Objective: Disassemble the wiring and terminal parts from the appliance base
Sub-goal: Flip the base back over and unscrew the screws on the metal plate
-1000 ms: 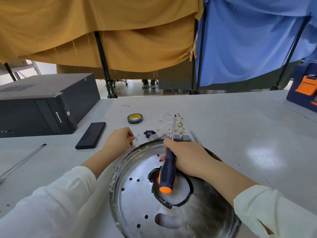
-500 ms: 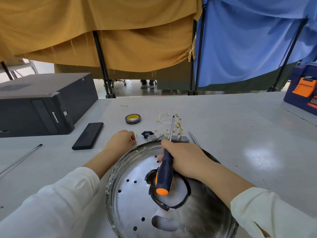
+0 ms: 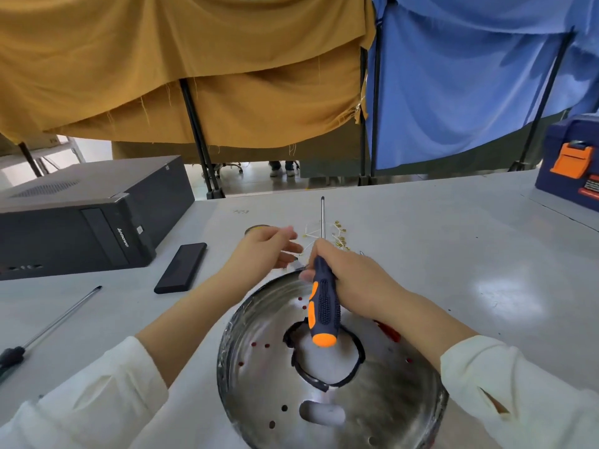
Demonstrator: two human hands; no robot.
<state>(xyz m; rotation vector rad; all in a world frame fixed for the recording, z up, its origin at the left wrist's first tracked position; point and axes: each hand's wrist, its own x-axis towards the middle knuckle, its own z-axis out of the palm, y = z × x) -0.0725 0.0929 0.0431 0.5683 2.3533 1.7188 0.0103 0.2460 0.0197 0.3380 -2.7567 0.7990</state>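
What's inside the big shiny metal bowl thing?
Inside the metal base: a black ring and small holes. The screwdriver and right hand cover part of it.

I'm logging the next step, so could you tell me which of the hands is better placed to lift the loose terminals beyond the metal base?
Probably the left hand: it is open and nearest the loose terminals, while the right hand grips the screwdriver.

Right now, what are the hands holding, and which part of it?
The right hand grips the screwdriver by the top of its blue and orange handle, the metal rod pointing away. The left hand is open and holds nothing.
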